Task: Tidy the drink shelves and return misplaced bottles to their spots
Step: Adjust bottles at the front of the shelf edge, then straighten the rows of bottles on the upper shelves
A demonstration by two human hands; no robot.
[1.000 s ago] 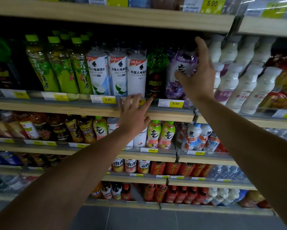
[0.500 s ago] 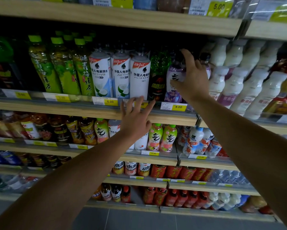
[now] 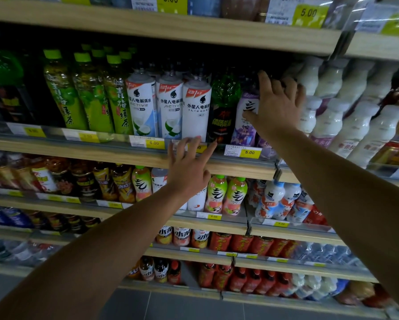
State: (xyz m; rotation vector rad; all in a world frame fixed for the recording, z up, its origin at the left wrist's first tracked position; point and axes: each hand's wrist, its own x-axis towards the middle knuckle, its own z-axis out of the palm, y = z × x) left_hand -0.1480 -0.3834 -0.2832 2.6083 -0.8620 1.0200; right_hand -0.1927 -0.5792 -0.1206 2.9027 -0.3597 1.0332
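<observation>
Upper drink shelf [image 3: 101, 150], wooden front edge, price tags along it. Far left: green-capped green tea bottles [image 3: 90, 93], upright, packed in a row. Next: three white electrolyte bottles [image 3: 169, 107], upright, touching each other. Just right of them a dark bottle with green top [image 3: 224, 105], then a purple-labelled bottle [image 3: 246, 125], both standing at the shelf front.

Left hand [image 3: 189, 172]: raised before the shelf edge, grip spread, fingertips [image 3: 195, 140] at the price-tag strip just below the rightmost white bottle. Holds nothing.

Right hand [image 3: 278, 107]: up at the purple-labelled bottle, grip spread, thumb lying across its label, fingers reaching past its right side toward the back. Cannot tell whether the fingers close on it; not lifted, bottle base on shelf.

Right of the hand: milky white bottles [image 3: 355, 121], leaning, several rows deep.

Shelf below: peach-labelled bottles [image 3: 226, 195] right of the left wrist.
</observation>
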